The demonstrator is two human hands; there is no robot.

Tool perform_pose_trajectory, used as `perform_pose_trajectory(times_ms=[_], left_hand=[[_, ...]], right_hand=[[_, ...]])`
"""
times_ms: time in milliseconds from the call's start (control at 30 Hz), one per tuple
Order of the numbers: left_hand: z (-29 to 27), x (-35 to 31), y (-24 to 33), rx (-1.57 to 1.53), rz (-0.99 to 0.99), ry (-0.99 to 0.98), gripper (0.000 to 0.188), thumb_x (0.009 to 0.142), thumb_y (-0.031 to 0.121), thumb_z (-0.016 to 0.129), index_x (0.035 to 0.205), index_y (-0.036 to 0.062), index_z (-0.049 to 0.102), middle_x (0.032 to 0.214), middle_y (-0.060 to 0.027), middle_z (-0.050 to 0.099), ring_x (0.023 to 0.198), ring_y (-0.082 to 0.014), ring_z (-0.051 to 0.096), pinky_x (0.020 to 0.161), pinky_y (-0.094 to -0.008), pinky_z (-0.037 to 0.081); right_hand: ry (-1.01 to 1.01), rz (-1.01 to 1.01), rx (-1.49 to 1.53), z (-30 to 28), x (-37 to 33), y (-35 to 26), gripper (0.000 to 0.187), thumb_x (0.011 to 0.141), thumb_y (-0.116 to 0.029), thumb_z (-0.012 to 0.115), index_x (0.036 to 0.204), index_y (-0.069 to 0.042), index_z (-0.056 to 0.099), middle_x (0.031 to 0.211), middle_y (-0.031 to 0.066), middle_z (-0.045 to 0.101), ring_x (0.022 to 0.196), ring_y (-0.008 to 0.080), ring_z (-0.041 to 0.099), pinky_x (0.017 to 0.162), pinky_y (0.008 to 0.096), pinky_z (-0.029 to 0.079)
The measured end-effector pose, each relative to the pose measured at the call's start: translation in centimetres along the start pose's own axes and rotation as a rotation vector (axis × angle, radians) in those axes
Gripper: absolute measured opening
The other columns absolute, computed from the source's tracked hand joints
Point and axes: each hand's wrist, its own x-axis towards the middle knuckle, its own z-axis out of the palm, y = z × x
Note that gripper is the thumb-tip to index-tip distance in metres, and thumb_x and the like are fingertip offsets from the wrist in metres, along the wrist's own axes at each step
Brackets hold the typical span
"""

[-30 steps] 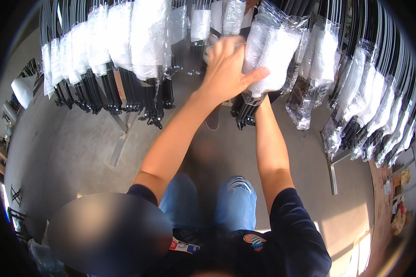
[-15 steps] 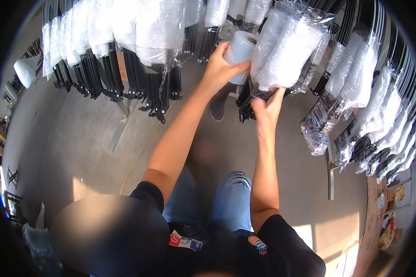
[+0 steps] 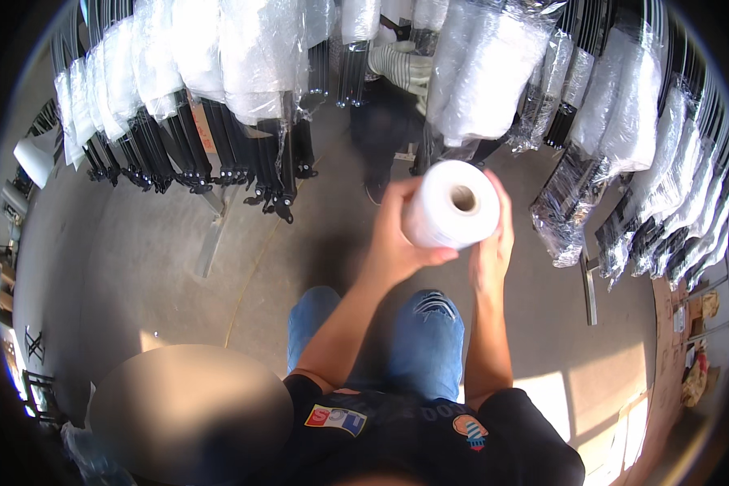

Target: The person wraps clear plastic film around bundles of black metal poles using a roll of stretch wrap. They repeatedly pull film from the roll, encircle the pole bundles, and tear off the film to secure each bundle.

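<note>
A roll of clear stretch film (image 3: 439, 219) is held in front of me, its end with the cardboard core turned up toward me. Around its left side wraps my left hand (image 3: 398, 243), the thumb lying along the lower edge. My right hand (image 3: 494, 235) presses on the right side, fingers along the roll. Just beyond hangs a bundle wrapped in white foam and clear film (image 3: 488, 81), apart from both hands. Dark parts show beneath its wrapping.
Rows of black metal bars with wrapped ends (image 3: 255, 57) hang at the left; more film-wrapped bundles (image 3: 616, 121) hang at the right. Behind them is another person's striped glove (image 3: 401, 66). Metal stand legs (image 3: 209, 243) reach the concrete floor (image 3: 130, 267).
The film roll has come away from the wrapped bundle, nearer to me. My right hand has left the bundle's lower end and joined the left on the roll. A gloved hand now shows behind.
</note>
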Motion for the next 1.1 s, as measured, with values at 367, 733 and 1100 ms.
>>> perform_pose_trajectory(times_ms=[367,733,1100], left_hand=[[0.7,4.1,3.9,0.366,0.157,-0.337,0.035,0.083,0.034,0.050,0.090,0.0000,0.055,0.087,-0.0083,0.051,0.086,-0.0213,0.049,0.078,-0.0317,0.038],[3.0,11.5,0.5,-0.050,-0.195,-0.503,0.054,0.065,0.015,0.071,0.110,-0.0044,0.047,0.100,-0.0090,0.056,0.092,-0.0150,0.052,0.083,-0.0275,0.039],[1.2,10.1,4.0,-0.067,-0.248,-0.600,0.056,0.065,0.022,0.073,0.106,-0.0065,0.050,0.100,-0.0109,0.057,0.093,-0.0154,0.053,0.083,-0.0280,0.041]], right_hand=[[0.127,0.092,0.337,0.3,-1.3,-2.2,0.094,0.044,-0.024,0.081,0.122,0.003,0.034,0.109,0.0118,0.050,0.100,0.0206,0.050,0.085,0.0328,0.041],[0.010,0.178,0.572,-6.4,1.0,-3.5,0.086,0.062,-0.052,0.064,0.121,0.004,0.037,0.108,0.0247,0.050,0.093,0.0358,0.054,0.080,0.0429,0.046],[0.044,0.300,0.452,-4.1,10.8,10.8,0.056,0.068,-0.032,0.064,0.109,0.002,0.048,0.094,0.0133,0.058,0.080,0.0246,0.058,0.069,0.0347,0.048]])
